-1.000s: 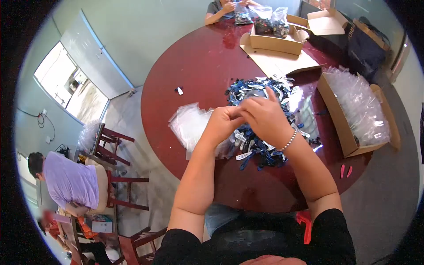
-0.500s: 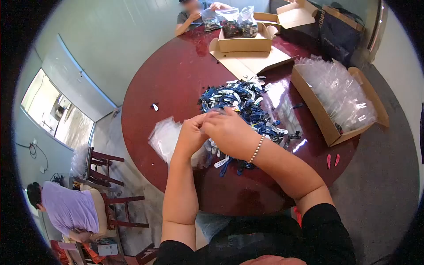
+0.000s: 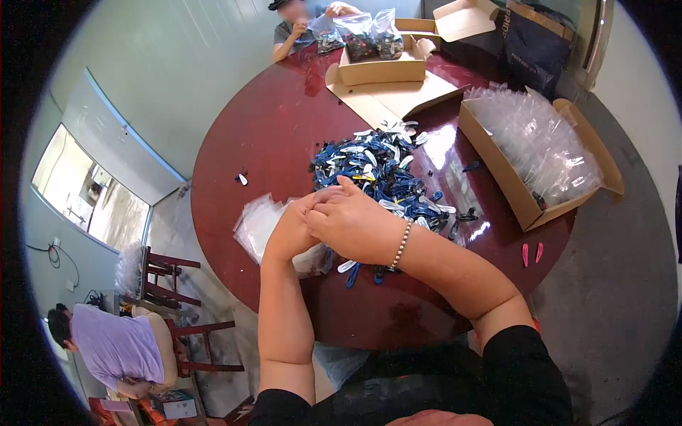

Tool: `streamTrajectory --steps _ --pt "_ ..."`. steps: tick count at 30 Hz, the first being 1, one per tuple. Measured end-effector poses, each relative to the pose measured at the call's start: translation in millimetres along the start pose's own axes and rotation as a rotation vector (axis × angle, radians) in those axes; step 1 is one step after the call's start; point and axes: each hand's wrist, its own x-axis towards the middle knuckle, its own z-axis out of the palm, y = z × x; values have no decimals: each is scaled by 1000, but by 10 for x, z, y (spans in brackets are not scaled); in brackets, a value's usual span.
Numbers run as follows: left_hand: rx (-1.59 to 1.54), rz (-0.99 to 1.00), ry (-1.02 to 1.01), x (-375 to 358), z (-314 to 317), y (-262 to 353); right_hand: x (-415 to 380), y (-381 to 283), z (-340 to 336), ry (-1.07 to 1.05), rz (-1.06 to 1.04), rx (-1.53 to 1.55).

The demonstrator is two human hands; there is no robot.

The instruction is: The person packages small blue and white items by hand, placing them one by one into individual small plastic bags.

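Note:
My left hand (image 3: 290, 226) and my right hand (image 3: 349, 224) meet over the near left side of a heap of snap hair clips (image 3: 366, 157), mostly blue, white and black. The fingers of both are curled together, with the right hand partly covering the left. Whatever lies between them is hidden. Beneath and beside my left hand is a stack of clear plastic bags (image 3: 254, 220) on the dark red round table (image 3: 241, 149).
An open carton of clear bags (image 3: 497, 167) stands at the right. Farther back, a shallow carton (image 3: 383, 72) holds filled bags. Two pink hair clips (image 3: 532, 254) lie near the right edge. One person (image 3: 288, 32) sits across the table; another (image 3: 117, 344) sits at the lower left.
Both hands have shifted slightly left and down, and the right hand now overlaps the left more. The whole view has shifted a little. The far person still handles a bag.

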Motion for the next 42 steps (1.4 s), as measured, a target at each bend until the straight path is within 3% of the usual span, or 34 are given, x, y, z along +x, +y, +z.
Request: streamTrajectory --steps 5,7,10,12,14,16,17,19,20,21,23,27,29,34,36,40,42 --pt "56 -65 -53 -5 -76 -119 16 0 -41 -26 -46 40" --pt "64 -35 -62 17 -61 -114 38 -4 -74 105 -64 90" --pt "49 1 104 30 -22 -147 27 129 -382 191 -62 124" --pt "-113 -67 129 50 -45 -330 -51 350 -628 320 185 256" --pt "-186 -104 145 52 -25 -336 -221 662 -864 281 415 243" --pt "-280 -119 146 54 16 -291 -427 933 -1003 105 551 21" --pt "-285 -122 141 63 25 -280 -525 994 -992 102 559 21" --pt "-208 -147 130 80 57 -274 -669 1015 -973 -132 645 135" --pt "-217 -150 120 81 70 -269 -767 1019 -1026 -276 541 88" --pt "-218 -145 134 73 72 -266 -866 1003 -1028 -282 552 86" --pt "-198 -131 159 64 65 -296 -1088 1001 -989 -514 816 -182" --pt "-292 -53 143 65 114 -293 -1586 946 -843 -515 848 -164" --pt "-211 -99 128 64 119 -314 -1793 1004 -667 -339 806 -170" --pt "-253 -91 132 62 132 -318 -1669 852 -655 -206 784 -194" --pt "-257 -97 135 63 136 -323 -1519 705 -690 -115 759 -39" --pt "-225 -109 131 56 118 -315 -1534 716 -402 -192 681 -148" --pt "-125 -92 118 47 109 -316 -1499 768 -378 -279 746 -130"
